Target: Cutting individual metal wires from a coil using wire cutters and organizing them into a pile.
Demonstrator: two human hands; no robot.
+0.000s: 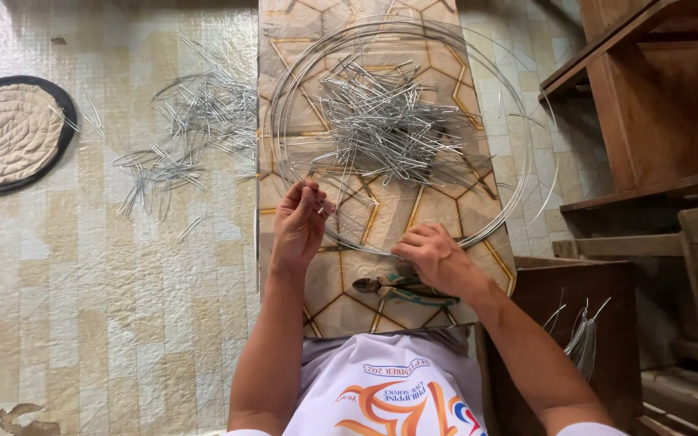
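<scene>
My left hand (299, 226) is raised over a patterned board (446, 210), its fingertips pinched on a thin wire piece near the rim of a large coil of wire (519, 145). My right hand (438, 257) rests on the board with fingers curled, touching the coil's near edge and lying over the green-handled pliers (389, 287). A heap of bent wire pieces (381, 121) lies inside the coil.
A second scatter of bent wire pieces (191, 133) lies on the tiled floor at left, beyond it a round quilted mat (10, 133). Wooden shelves (656, 105) and a wooden box with wire loops (583, 343) stand at right.
</scene>
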